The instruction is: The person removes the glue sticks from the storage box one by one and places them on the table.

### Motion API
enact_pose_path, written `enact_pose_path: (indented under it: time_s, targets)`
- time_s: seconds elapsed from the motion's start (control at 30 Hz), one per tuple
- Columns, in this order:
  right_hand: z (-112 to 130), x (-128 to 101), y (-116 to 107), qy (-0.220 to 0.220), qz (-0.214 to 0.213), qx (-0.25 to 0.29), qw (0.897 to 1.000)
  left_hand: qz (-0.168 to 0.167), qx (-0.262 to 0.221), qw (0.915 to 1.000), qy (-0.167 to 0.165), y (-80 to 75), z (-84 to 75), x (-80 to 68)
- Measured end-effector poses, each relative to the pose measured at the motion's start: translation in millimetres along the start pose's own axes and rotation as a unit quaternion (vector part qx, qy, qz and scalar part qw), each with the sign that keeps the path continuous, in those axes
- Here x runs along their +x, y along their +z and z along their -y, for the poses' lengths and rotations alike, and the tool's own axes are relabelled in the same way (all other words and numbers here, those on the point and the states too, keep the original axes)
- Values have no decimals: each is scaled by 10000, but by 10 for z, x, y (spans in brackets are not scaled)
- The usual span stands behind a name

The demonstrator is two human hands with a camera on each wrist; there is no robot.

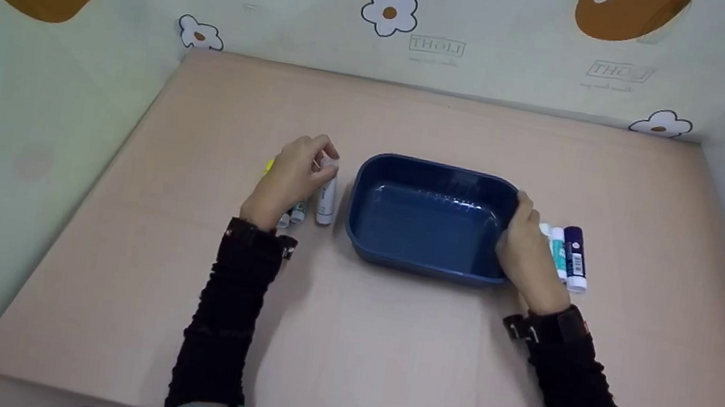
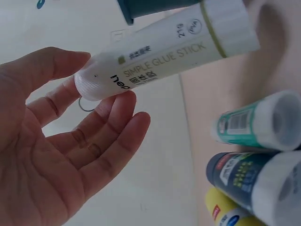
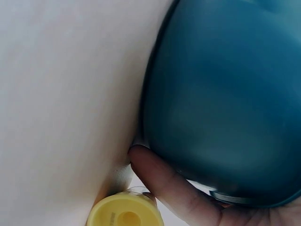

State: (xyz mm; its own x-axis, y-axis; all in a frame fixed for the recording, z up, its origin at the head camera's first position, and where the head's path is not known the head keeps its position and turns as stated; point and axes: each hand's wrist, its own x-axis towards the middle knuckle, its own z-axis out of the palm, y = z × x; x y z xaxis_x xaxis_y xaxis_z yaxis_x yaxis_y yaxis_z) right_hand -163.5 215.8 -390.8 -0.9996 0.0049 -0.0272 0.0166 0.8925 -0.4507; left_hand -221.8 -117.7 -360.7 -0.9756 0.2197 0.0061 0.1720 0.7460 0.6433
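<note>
Blue plastic tub (image 1: 429, 216) is sitting empty; left hand (image 1: 292, 177) is gripping a white glue stick (image 1: 327, 197) at nine o'clock, right hand (image 1: 525, 247) is clasping the tub's rim; other sticks (image 1: 569, 255) are waiting on the counter (image 1: 385, 347).

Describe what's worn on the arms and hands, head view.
Both arms wear black, ruched long sleeves: left sleeve, right sleeve. A small black wrist mount with metal fittings sits at each cuff. Left hand and right hand are bare, no gloves or rings visible.
</note>
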Motion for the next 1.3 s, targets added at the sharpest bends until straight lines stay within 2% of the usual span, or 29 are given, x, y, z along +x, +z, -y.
enact_pose_path:
  time_s: [0.23,0.4,0.5,0.67,0.9,1.1,1.3]
  targets:
    - [5,0,-14,145,185,72,9997,308,359,9972,-576,174,28,43]
    - [0,6,-12,147,218,95,9996,567,799,9906,-958,277,12,31]
    - [-5,9,-11,154,224,85,9996,794,977,9865,-1051,312,-7,-7]
    - [-8,0,-9,84,147,108,9998,1035,1136,9830,-1009,338,-51,-63]
    - [-22,-15,5,-126,-47,102,9999,914,1445,9803,-988,370,-89,-84]
    - [-24,-19,7,-190,-84,90,9997,751,1303,9812,-1207,344,-60,-74]
    - [-15,-11,-6,-81,15,120,9999,799,1288,9794,-1332,261,-13,-68]
